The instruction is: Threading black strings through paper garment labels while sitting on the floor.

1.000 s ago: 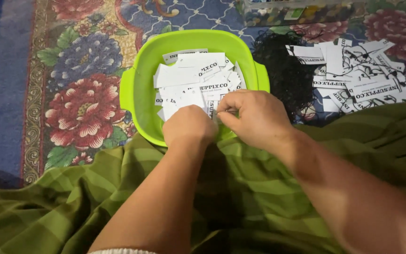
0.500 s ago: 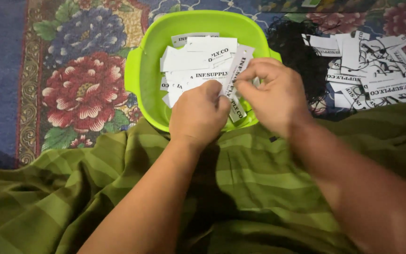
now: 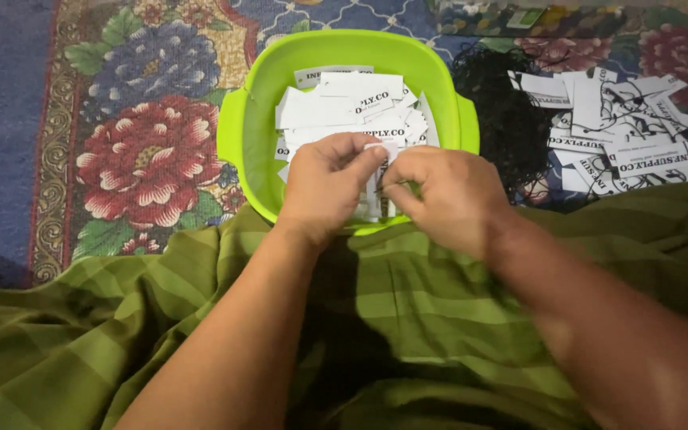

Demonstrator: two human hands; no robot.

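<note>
White paper tag [image 3: 376, 191] stands pinched between both hands, its long axis running near upright, away from the person, over the near rim of the lime-green plastic basin [image 3: 236, 135]. Left hand [image 3: 324, 187] grips its left edge with thumb and curled fingers; right hand [image 3: 447, 195] pinches the right edge, equally close. More printed tags [image 3: 344, 107] fill the basin behind; a loose pile of strung tags [image 3: 631, 135] lies well apart on the floral rug [image 3: 133, 159].

1 green basin [image 3: 240, 135], 2 hands, 1 black thread tangle [image 3: 503, 111]. Paper tags: two heaps, too many to count.
</note>
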